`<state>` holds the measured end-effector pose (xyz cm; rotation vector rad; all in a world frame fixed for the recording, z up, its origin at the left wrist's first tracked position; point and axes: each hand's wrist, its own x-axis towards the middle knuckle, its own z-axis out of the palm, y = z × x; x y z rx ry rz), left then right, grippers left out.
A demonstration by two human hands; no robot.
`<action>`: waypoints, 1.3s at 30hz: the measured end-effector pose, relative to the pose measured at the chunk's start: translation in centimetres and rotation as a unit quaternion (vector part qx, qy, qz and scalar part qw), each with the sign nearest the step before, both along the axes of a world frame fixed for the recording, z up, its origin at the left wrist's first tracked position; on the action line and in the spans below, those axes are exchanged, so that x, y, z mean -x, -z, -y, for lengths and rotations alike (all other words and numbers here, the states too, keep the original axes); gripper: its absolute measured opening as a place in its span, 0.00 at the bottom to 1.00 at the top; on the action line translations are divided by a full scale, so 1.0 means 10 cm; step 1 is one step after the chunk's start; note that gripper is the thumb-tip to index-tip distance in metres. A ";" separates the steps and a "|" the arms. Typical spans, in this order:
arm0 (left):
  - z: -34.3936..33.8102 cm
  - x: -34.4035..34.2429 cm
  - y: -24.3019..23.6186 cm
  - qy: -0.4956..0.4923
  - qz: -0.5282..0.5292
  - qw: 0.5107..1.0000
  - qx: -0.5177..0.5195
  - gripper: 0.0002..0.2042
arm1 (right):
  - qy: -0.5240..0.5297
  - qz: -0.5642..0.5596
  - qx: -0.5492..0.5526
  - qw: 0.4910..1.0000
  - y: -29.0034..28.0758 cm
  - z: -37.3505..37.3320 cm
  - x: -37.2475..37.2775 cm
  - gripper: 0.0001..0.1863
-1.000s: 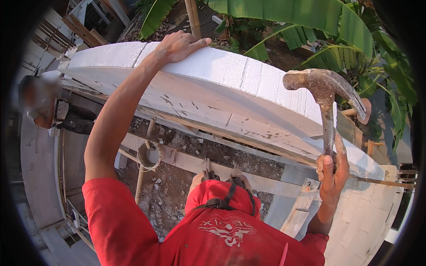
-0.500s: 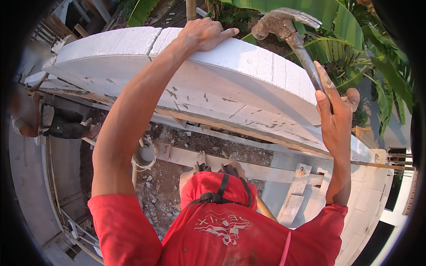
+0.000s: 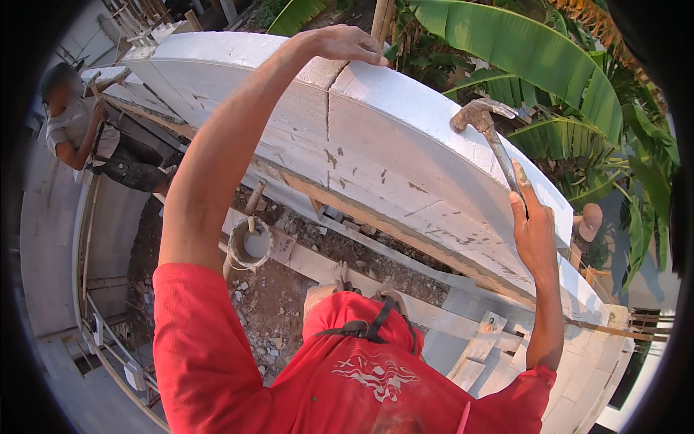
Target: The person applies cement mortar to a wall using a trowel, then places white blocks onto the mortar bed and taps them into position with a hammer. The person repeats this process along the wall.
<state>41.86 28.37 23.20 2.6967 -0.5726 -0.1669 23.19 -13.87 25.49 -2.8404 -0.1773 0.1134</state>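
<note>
My right hand [image 3: 533,231] is closed around the handle of a claw hammer [image 3: 499,152], its worn metal head up and its claw pointing right. The hammer head appears over the top of a white block wall [image 3: 426,116]; whether it touches the wall I cannot tell. Over the same wall top, farther left, is my left hand [image 3: 348,45], fingers stretched out and holding nothing. It lies beside a dark vertical joint [image 3: 329,108] between two blocks. The underside of that hand is hidden.
Below me a plank [image 3: 311,262] crosses rubble-strewn ground, my feet on it. A bucket [image 3: 250,242] hangs or stands left of it. Another person [image 3: 79,123] works at the wall's far left. Banana leaves [image 3: 535,50] crowd behind the wall. More planks [image 3: 477,347] lie at right.
The view has swung, so the wall sits farther right. My left hand has shifted left along the wall top to the joint. The hammer head has come down nearer the blocks.
</note>
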 end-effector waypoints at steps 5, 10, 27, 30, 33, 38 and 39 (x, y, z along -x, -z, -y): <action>-0.57 0.06 0.17 0.015 -0.029 0.999 -0.027 0.35 | -0.027 0.028 -0.008 0.999 -0.05 -0.05 -0.01 0.24; -0.53 0.05 0.23 0.012 -0.024 1.000 0.000 0.38 | -0.090 0.094 -0.013 0.991 -0.25 -0.11 -0.04 0.24; -0.54 0.06 0.29 0.010 0.004 1.000 0.029 0.40 | -0.152 0.135 -0.135 0.970 -0.26 -1.16 -0.38 0.22; -0.55 0.05 0.31 -0.002 -0.011 1.000 0.005 0.39 | -0.164 0.083 0.003 0.983 -0.11 -1.23 -0.43 0.20; -0.59 0.04 0.26 0.028 -0.040 0.999 0.022 0.44 | -0.172 0.108 -0.022 0.979 -0.08 -1.15 -0.41 0.21; -0.64 -0.01 0.20 0.030 -0.089 0.993 0.071 0.50 | -0.173 0.106 -0.258 0.945 0.02 -0.85 0.24 0.23; -0.62 0.01 0.19 0.039 -0.067 0.994 0.083 0.50 | -0.169 0.095 -0.310 0.931 0.10 -0.75 0.43 0.23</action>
